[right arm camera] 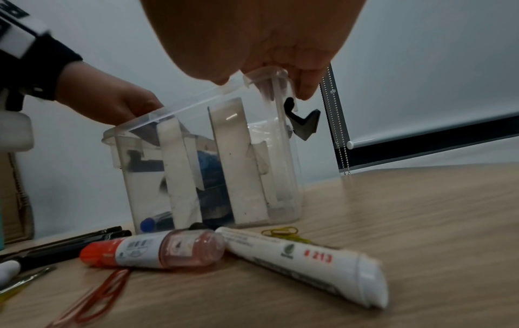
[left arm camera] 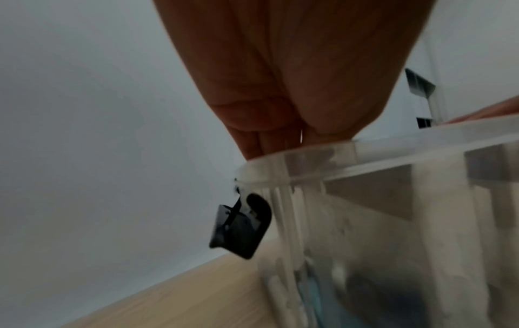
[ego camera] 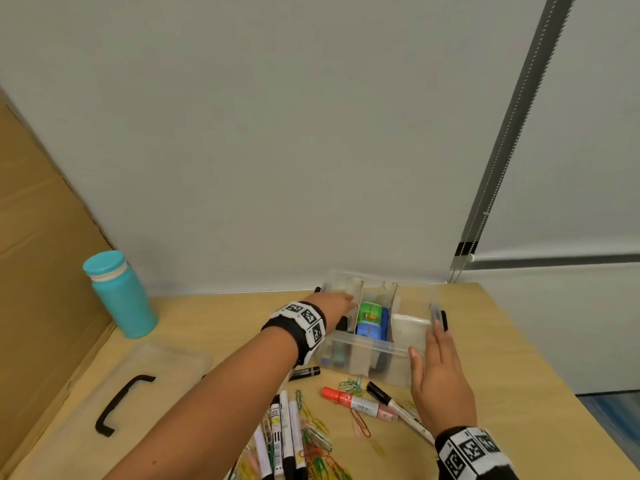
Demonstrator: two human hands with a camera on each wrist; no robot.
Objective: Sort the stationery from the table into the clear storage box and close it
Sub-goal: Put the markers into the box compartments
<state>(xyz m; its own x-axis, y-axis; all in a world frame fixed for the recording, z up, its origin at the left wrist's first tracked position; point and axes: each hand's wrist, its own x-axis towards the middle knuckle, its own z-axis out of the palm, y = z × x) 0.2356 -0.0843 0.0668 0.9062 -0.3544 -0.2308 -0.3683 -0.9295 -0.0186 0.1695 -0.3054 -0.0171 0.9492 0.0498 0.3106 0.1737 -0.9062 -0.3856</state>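
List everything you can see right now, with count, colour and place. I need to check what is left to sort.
clear storage box: one, clear, open, table centre, card dividers inside
items in box: green and blue, middle compartment; exact count unclear
box lid: one, clear with black handle, flat on table at left
markers: several, white and black, near edge of table
orange-capped glue bottle: one, in front of box
white tube: one, beside the glue bottle
paper clips: many, mixed colours, scattered among markers
water bottle: one, teal, far left
left hand: on box's left end
right hand: on box's right end
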